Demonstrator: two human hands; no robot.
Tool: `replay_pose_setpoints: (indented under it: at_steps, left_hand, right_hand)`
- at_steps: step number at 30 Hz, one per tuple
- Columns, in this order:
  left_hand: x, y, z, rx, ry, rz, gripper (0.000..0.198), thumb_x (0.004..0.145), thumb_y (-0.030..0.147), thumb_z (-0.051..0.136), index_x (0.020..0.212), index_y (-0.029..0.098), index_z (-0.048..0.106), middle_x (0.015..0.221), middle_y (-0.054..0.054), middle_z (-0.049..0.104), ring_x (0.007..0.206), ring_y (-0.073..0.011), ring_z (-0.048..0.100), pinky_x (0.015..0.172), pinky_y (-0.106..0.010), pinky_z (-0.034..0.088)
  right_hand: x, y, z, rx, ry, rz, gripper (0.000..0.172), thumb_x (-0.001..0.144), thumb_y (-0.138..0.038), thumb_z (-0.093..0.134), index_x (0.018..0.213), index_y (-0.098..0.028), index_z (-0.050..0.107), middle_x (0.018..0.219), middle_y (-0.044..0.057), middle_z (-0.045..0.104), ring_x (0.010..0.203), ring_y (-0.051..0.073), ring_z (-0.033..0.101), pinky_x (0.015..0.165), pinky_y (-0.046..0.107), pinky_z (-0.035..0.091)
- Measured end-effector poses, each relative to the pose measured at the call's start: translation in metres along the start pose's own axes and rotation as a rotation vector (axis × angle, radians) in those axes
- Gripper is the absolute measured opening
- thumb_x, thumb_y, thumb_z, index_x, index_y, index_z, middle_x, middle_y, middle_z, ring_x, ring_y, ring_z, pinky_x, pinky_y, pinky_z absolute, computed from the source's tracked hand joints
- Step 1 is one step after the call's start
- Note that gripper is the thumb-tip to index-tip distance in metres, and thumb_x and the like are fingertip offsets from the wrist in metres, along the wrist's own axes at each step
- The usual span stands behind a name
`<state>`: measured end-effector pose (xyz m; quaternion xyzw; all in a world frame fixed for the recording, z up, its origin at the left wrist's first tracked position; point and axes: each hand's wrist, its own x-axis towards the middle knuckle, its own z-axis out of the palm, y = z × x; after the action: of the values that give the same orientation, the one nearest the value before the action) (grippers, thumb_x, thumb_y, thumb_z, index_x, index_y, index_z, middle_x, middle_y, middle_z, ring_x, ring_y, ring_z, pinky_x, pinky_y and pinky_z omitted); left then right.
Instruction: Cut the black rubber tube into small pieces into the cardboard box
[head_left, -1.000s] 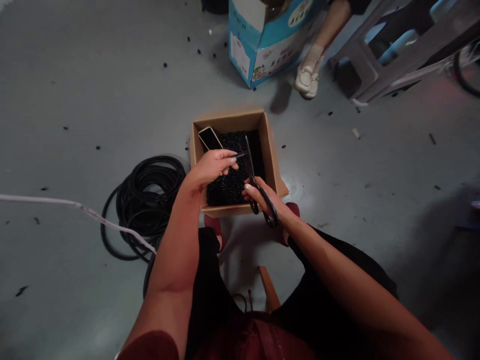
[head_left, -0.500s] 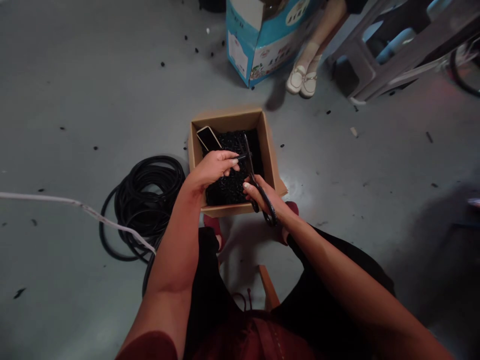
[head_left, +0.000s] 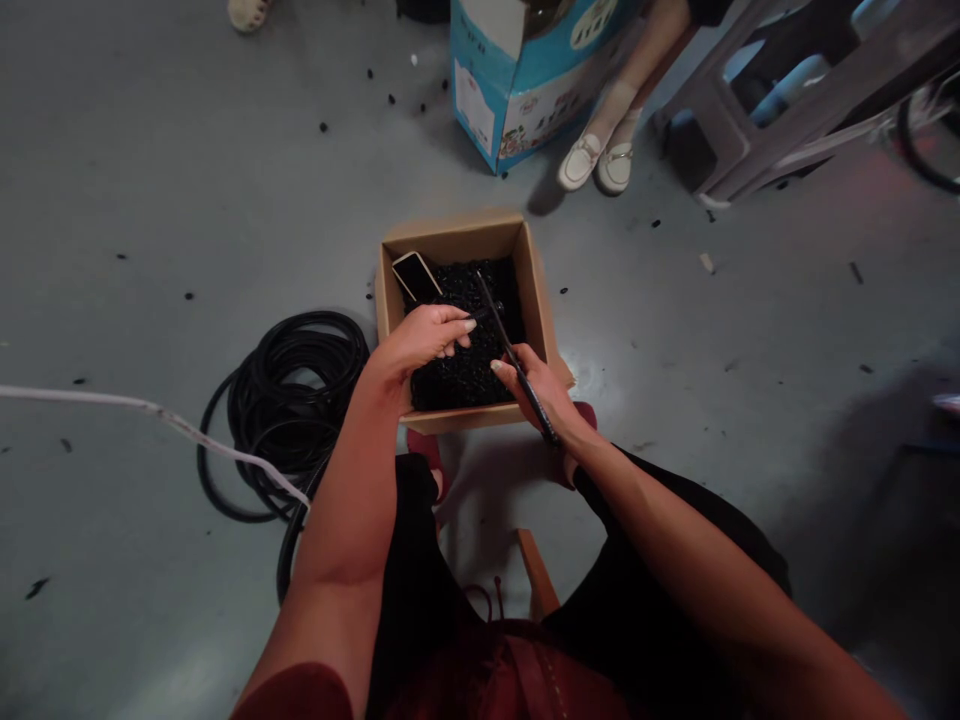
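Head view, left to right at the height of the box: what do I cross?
Coil of black cable → left hand → black pieces in the box → right hand holding black scissors → small black scrap on the floor.

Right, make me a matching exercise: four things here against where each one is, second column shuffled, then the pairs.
Things:
1. smartphone
2. black-handled scissors
3. coiled black cable
4. white shoes

Places:
A. on the floor, beside the cardboard box
B. in the right hand
C. worn by a co-worker
D. in the box's far left corner

Pairs: 1-D, 2-B, 3-A, 4-C
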<state>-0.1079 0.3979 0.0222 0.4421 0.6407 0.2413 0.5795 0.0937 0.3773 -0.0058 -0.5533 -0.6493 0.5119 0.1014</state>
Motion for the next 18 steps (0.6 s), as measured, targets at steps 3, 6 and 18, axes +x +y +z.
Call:
replay_pose_setpoints:
  at_steps: [3, 6, 18]
  left_hand:
    - [-0.001, 0.000, -0.002, 0.021, -0.005, -0.004, 0.020, 0.086, 0.023, 0.056, 0.096, 0.009, 0.066, 0.075, -0.004, 0.065, 0.053, -0.0054, 0.047, 0.051, -0.020, 0.037]
    - [-0.002, 0.000, -0.003, 0.029, -0.008, -0.022, 0.020, 0.084, 0.022, 0.058, 0.098, 0.010, 0.065, 0.074, -0.004, 0.065, 0.053, -0.0061, 0.048, 0.052, -0.020, 0.037]
    - [0.008, -0.011, -0.003, 0.410, -0.031, 0.006, 0.023, 0.083, 0.019, 0.051, 0.064, 0.012, 0.062, 0.064, -0.003, 0.061, 0.053, -0.0087, 0.049, 0.054, -0.022, 0.035]
  right_hand:
    - [0.001, 0.000, 0.000, -0.017, -0.004, 0.005, 0.034, 0.086, -0.055, 0.045, 0.095, -0.023, 0.051, 0.072, 0.001, 0.056, 0.071, 0.020, 0.054, 0.065, 0.030, 0.037]
    - [0.003, 0.001, 0.001, -0.017, -0.009, 0.002, 0.032, 0.086, -0.054, 0.046, 0.091, -0.023, 0.050, 0.072, 0.001, 0.056, 0.072, 0.020, 0.054, 0.066, 0.030, 0.037]
    - [0.000, 0.005, 0.014, -0.032, -0.068, 0.029, 0.032, 0.087, -0.052, 0.042, 0.075, -0.023, 0.041, 0.063, -0.002, 0.047, 0.059, 0.014, 0.045, 0.058, 0.027, 0.032]
